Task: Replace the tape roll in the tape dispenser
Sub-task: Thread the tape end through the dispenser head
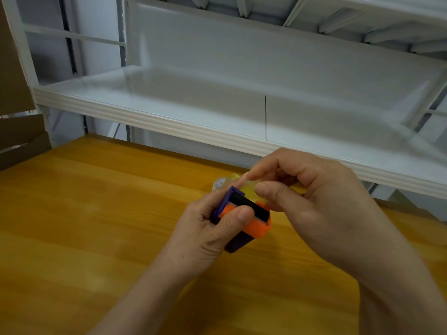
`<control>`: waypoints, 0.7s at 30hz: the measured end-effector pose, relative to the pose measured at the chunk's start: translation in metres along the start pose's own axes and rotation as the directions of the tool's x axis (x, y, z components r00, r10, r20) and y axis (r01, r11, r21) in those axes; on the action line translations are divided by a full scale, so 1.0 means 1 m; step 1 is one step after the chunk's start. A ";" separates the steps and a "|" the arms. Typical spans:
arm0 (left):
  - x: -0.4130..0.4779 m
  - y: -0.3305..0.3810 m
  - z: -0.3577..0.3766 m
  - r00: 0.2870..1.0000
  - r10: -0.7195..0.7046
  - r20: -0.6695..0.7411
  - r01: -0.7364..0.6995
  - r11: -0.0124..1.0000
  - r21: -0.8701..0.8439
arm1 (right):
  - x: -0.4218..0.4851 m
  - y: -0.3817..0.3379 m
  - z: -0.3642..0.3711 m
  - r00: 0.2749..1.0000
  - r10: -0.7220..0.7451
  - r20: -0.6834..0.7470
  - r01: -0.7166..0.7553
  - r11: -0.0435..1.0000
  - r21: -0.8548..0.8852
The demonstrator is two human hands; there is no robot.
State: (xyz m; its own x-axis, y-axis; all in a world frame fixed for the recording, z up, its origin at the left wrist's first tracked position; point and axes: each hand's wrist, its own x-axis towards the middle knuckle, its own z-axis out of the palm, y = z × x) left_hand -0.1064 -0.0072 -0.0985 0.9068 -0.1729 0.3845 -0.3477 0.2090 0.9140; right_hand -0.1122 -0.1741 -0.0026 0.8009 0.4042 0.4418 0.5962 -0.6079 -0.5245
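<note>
Just toward 5 o'clock from the middle of the view, the person's left hand (210,230) grips the tape dispenser (256,228), a small block with an orange body, a purple side plate and a black strip across its top. The thumb is curled over the orange edge nearest the camera and the fingers are wrapped round the far side. The dispenser's dark lower end points down toward 6 o'clock, close over the worktop (96,213), though whether it actually rests on the wood cannot be told. The right hand (321,197) comes in from 3 o'clock. Its thumb and forefinger are closed on a yellowish, translucent piece of tape (249,192) right at the dispenser's upper end, with the forefinger stretched over the top and the thumb below, while the other fingers are curled into the palm. The tape touches the dispenser's top at its 12 o'clock side, but how much of it is roll and how much loose strip is too blurred to make out. Just beyond the hands, toward 11 o'clock of the dispenser, a small crinkled clear wrapper (219,183) lies on the worktop, mostly hidden. The worktop is honey-coloured wood filling the lower half of the view. Behind it, from 9 o'clock across to 3 o'clock, runs a white metal shelf (193,110) with a ribbed front edge, and a second tier shows above it at 12 o'clock. Brown cardboard (12,76) stands at the 9 o'clock edge, beside the shelf's upright.
</note>
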 end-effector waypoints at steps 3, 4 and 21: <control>0.000 0.001 0.002 1.000 -0.011 0.008 0.011 1.000 -0.020 | 0.000 0.002 -0.002 1.000 0.015 0.005 -0.016 1.000 0.003; 0.000 0.000 0.002 1.000 -0.011 0.007 0.011 1.000 -0.023 | 0.000 0.003 -0.003 1.000 0.017 0.007 -0.017 1.000 0.002; 0.001 -0.002 0.000 0.999 0.002 -0.042 0.000 0.998 0.055 | -0.002 -0.008 0.001 0.998 -0.021 0.060 0.025 0.997 -0.072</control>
State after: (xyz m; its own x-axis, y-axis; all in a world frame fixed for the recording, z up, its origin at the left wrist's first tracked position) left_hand -0.1052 -0.0075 -0.0998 0.9152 -0.1322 0.3807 -0.3601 0.1559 0.9198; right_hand -0.1180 -0.1694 -0.0002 0.7904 0.4571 0.4078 0.6103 -0.6452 -0.4597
